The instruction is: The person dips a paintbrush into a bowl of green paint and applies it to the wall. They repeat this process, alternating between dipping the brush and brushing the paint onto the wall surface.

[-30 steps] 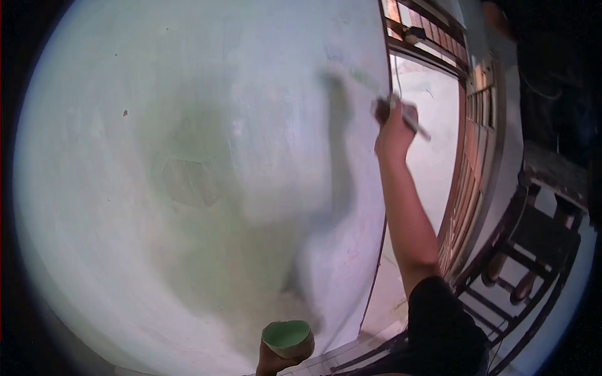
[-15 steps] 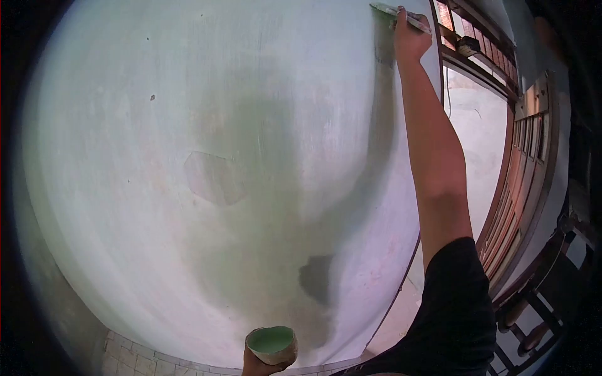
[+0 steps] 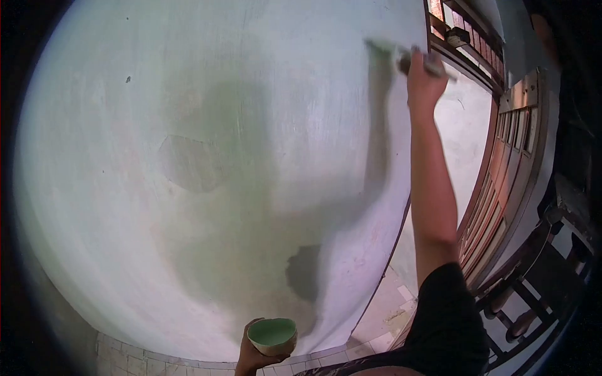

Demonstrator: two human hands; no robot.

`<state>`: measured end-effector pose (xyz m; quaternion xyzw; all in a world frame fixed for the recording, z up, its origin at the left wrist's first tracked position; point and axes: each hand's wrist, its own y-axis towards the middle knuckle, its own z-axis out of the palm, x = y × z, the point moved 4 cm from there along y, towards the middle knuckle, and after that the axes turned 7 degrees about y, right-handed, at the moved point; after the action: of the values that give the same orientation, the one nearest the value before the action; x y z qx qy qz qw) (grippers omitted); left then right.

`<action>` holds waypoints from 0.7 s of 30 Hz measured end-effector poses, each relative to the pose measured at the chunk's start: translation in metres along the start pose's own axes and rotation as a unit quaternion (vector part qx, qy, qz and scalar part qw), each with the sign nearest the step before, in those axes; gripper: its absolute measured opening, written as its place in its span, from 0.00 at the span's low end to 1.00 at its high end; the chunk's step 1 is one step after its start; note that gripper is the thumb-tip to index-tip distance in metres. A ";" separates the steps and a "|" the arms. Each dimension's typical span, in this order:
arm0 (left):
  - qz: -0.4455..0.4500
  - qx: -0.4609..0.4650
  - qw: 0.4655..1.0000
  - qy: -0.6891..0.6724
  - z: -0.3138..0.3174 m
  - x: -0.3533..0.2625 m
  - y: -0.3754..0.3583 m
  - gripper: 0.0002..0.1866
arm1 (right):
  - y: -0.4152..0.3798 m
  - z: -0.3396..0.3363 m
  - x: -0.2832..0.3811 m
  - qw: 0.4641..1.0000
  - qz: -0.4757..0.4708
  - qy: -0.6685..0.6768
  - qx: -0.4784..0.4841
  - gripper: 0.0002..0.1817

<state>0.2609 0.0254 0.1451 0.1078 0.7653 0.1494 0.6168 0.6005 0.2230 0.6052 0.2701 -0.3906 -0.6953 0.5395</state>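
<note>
Right hand [image 3: 424, 78] closed around brush [image 3: 401, 55], bristles pressed on wall [image 3: 188, 94] at 1 o'clock. Bowl of green paint [image 3: 272, 335] gripped by left hand [image 3: 249, 358] at 6 o'clock.

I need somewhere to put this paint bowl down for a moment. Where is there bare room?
Bare tiled floor lies along the wall's foot, left of the left hand holding the bowl. More tiles show by the doorway. It is crowded to the right, around the wooden furniture.
</note>
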 end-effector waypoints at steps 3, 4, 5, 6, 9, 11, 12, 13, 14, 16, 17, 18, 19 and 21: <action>0.005 0.007 1.000 0.004 0.003 0.003 0.006 0.54 | 0.078 0.045 -0.015 0.970 -0.209 -0.108 -0.066 0.18; 0.001 0.004 0.999 -0.032 0.005 0.005 0.007 0.54 | 0.076 0.059 0.019 0.992 -0.099 -0.077 -0.006 0.20; -0.001 0.004 0.999 -0.034 0.006 0.005 0.007 0.54 | 0.090 0.075 0.017 0.986 -0.162 -0.026 0.031 0.14; -0.015 0.002 0.998 -0.054 0.006 0.007 0.008 0.54 | 0.099 0.085 0.009 0.986 -0.161 -0.026 0.033 0.14; -0.020 -0.004 0.998 -0.060 0.002 0.015 0.005 0.54 | 0.100 0.091 -0.017 0.969 -0.185 -0.159 0.037 0.15; -0.014 -0.003 0.999 -0.049 -0.001 0.023 0.001 0.54 | 0.073 0.072 -0.045 0.981 -0.127 -0.133 0.053 0.18; -0.014 0.001 0.999 -0.045 -0.003 0.026 0.000 0.55 | 0.048 0.055 -0.049 0.972 -0.181 -0.151 0.019 0.16; -0.013 0.006 0.999 -0.040 -0.004 0.029 0.001 0.55 | 0.017 0.036 -0.039 0.958 -0.234 -0.166 -0.014 0.15; -0.015 0.011 0.999 -0.042 -0.006 0.033 0.001 0.55 | -0.009 0.015 -0.036 0.977 -0.128 -0.161 0.057 0.14; 0.026 0.034 0.998 0.037 -0.007 0.038 0.001 0.55 | -0.066 -0.023 -0.032 0.978 -0.023 -0.188 0.090 0.14; 0.014 0.039 0.996 -0.079 -0.005 0.040 0.002 0.55 | -0.090 -0.040 -0.013 0.968 0.044 -0.213 0.125 0.14; 0.008 0.043 0.996 -0.082 -0.003 0.044 0.002 0.55 | -0.102 -0.050 0.007 0.953 0.108 -0.234 0.160 0.13; 0.014 0.056 0.996 -0.074 -0.002 0.047 0.002 0.55 | -0.102 -0.054 0.021 0.952 0.109 -0.237 0.162 0.13; 0.021 0.074 0.996 -0.049 -0.002 0.052 0.001 0.56 | -0.106 -0.066 0.025 0.923 0.319 -0.163 0.140 0.13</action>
<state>0.2478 0.0441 0.0978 0.1763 0.7408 0.0993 0.6406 0.5889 0.1940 0.4820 0.0872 -0.6317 -0.4593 0.6184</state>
